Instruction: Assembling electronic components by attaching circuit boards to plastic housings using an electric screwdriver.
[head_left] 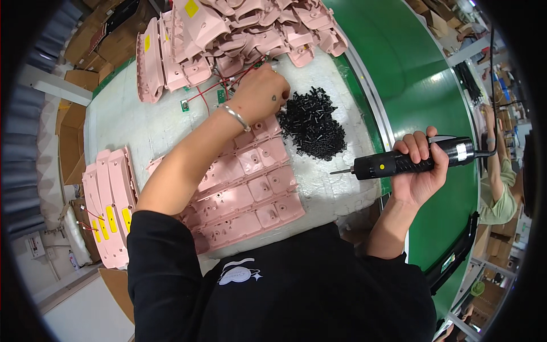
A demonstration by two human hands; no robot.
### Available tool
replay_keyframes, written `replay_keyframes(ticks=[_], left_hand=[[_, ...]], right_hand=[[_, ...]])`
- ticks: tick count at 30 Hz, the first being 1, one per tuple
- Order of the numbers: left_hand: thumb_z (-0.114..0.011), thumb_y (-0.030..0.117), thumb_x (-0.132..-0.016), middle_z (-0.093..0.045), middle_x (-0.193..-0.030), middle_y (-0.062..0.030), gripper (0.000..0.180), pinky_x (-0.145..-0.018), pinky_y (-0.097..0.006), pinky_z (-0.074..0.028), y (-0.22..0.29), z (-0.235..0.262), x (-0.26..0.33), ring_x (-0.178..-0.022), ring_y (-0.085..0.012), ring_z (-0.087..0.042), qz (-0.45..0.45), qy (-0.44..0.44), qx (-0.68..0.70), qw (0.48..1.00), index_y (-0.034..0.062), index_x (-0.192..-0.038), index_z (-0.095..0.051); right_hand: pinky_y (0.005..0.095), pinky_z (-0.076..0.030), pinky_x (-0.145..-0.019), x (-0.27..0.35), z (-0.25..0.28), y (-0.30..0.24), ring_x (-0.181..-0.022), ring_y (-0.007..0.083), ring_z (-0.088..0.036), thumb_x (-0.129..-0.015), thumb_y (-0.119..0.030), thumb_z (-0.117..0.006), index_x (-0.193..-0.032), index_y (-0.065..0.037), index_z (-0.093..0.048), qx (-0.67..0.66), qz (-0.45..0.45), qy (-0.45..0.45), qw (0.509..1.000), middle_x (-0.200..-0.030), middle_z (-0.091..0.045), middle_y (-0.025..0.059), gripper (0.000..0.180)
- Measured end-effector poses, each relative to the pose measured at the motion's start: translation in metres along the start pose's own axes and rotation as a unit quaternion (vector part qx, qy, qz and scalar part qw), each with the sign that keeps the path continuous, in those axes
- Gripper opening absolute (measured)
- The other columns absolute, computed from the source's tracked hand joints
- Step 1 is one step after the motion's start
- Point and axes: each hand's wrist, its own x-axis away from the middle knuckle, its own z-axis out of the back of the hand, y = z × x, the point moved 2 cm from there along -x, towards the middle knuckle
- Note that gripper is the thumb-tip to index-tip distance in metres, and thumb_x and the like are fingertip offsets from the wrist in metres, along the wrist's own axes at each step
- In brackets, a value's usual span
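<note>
**Left hand at the screws, driver held clear**

Nearest, pink housings (245,194) lay in rows on the white counter (142,122). At 3 o'clock, the right hand (420,171) gripped an electric screwdriver (413,161), long axis level, bit toward 9 o'clock. Farther, the left hand (262,94) pinched closed beside the black screws (312,124), nearer them than the right.

A white bench (142,122) carries pink plastic shells (250,188), black screws (312,122) and wired green boards (221,96).
</note>
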Motion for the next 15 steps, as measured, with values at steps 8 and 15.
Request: replay_keyframes(ticks=[8,15], left_hand=[[-0.062,0.004,-0.074,-0.058,-0.069,-0.0088,0.008,-0.060,-0.028,-0.045,-0.007,0.021,0.023,-0.063,-0.0159,-0.056,0.074,0.090,0.275,0.954,0.0007,-0.081,-0.061],[-0.063,-0.005,-0.075,-0.060,-0.072,-0.0028,0.005,-0.059,-0.021,-0.046,-0.009,0.068,0.125,-0.062,-0.0093,-0.057,0.289,0.112,0.451,0.837,-0.0023,-0.080,-0.062]], right_hand=[[0.0292,-0.037,-0.054,-0.003,0.017,0.005,-0.050,0.0142,-0.040,-0.077,-0.010,-0.051,-0.091,-0.001,-0.048,0.100,0.063,0.099,0.988,-0.056,-0.039,0.0017,0.017],[0.0314,-0.037,-0.057,0.009,0.004,0.024,-0.054,0.0141,-0.041,-0.074,-0.010,-0.055,-0.094,-0.006,-0.048,0.091,0.017,0.072,0.993,-0.061,-0.042,0.0020,0.022]])
